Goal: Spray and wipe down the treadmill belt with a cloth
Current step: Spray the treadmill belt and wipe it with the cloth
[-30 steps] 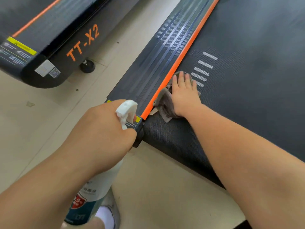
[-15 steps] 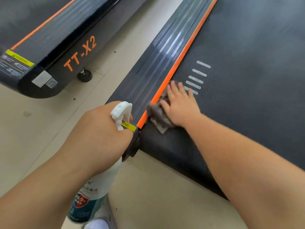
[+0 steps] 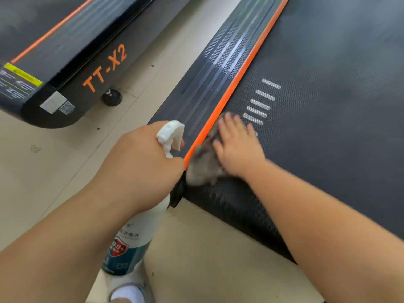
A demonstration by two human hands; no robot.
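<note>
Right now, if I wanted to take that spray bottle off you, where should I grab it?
Grip the bottle by its wide lower body, from below: the left hand wraps the neck under the trigger, while the labelled body hangs free over the floor.

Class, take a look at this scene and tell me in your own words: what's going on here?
A person is cleaning a treadmill. The right hand presses a crumpled grey cloth flat onto the black textured belt, right beside the orange edge strip near the belt's end. The left hand grips a white spray bottle with a teal label, held beside the treadmill above the beige floor. Cloth and right hand look blurred.
</note>
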